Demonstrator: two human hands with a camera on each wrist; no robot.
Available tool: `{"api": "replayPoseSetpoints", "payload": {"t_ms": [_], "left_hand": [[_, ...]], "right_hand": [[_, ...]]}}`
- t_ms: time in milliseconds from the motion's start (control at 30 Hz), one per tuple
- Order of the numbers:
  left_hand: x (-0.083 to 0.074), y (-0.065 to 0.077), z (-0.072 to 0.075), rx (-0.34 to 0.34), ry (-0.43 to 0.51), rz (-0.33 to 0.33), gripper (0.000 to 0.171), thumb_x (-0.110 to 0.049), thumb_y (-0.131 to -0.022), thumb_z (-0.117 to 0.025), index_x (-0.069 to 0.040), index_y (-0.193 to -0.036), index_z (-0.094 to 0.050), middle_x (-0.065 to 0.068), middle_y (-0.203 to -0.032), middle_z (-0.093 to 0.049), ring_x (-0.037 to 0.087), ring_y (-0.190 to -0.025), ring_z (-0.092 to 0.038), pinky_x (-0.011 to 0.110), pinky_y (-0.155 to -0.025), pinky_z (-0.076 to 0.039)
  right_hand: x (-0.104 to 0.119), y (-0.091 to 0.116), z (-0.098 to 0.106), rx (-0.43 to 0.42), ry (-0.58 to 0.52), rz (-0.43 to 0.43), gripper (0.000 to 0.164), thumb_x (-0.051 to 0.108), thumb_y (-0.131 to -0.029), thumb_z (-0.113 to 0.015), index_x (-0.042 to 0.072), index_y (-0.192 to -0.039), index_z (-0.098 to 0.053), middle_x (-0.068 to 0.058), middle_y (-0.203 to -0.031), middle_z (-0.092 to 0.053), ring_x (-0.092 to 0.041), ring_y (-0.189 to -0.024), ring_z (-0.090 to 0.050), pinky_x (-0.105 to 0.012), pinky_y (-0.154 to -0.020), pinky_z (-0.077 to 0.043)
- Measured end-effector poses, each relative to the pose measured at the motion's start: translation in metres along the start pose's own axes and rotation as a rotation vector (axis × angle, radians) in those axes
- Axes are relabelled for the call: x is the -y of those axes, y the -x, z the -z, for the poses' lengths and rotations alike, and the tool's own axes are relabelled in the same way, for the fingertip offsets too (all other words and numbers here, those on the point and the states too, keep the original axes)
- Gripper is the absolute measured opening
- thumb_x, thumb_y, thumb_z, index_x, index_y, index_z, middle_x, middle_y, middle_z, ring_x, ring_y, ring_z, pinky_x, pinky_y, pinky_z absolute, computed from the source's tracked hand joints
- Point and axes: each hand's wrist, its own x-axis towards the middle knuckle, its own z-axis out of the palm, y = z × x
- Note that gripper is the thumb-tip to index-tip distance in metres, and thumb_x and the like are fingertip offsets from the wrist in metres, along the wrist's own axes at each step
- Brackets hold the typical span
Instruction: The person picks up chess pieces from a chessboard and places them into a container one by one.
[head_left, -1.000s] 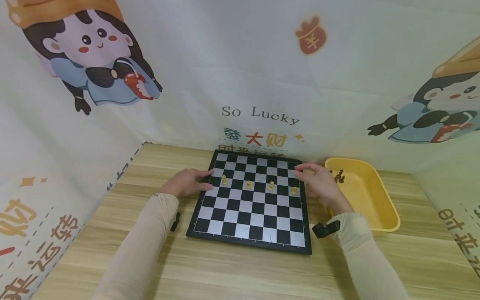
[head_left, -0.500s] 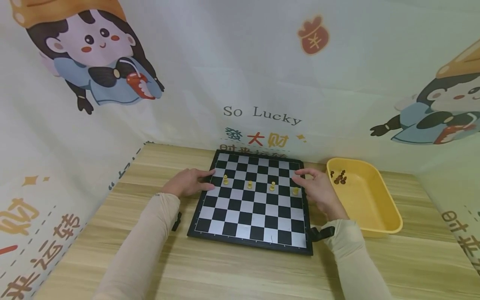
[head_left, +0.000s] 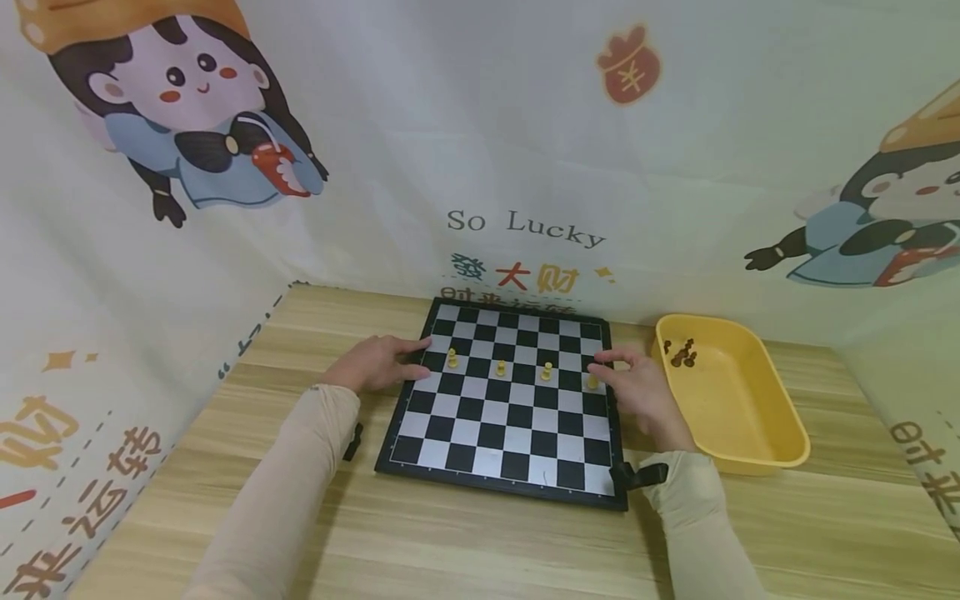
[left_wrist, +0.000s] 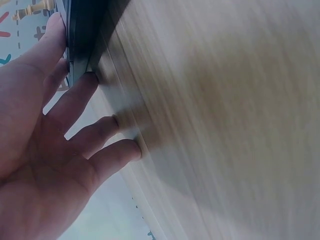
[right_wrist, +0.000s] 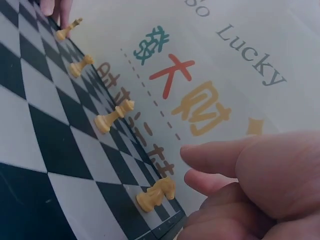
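A black-and-white chessboard lies on the table with a row of pale yellow chess pieces standing across it. My left hand rests at the board's left edge; in the left wrist view its thumb touches the rim while other fingertips reach down to the tabletop. Over the right edge is my right hand, beside a knight. Its thumb and forefinger extend apart from the knight, the other fingers loosely bent, and I see nothing held. Left of the knight stands a taller crowned piece.
A yellow plastic tray stands right of the board, with several dark brown chess pieces in its back left corner. A printed cloth hangs right behind the table.
My right hand has shifted left and slightly towards me, over the board's right edge beside the knight. The left hand keeps its place, and the pieces stand where they were.
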Motion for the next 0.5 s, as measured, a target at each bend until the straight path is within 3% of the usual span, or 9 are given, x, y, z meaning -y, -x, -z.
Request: {"api": "replayPoseSetpoints", "payload": {"t_ms": [500], "left_hand": [[-0.0008, 0.0003, 0.0018, 0.008, -0.003, -0.002, 0.068, -0.054, -0.098, -0.062, -0.034, -0.158, -0.038, 0.019, -0.163, -0.037, 0.045, -0.151, -0.033, 0.059, -0.122, -0.035]], "right_hand": [[-0.0097, -0.0014, -0.0043, 0.003, -0.003, -0.048, 0.039, 0.02, -0.098, -0.067, 0.004, -0.133, -0.061, 0.011, -0.056, -0.042, -0.006, -0.04, -0.031, -0.021, -0.041, -0.03]]}}
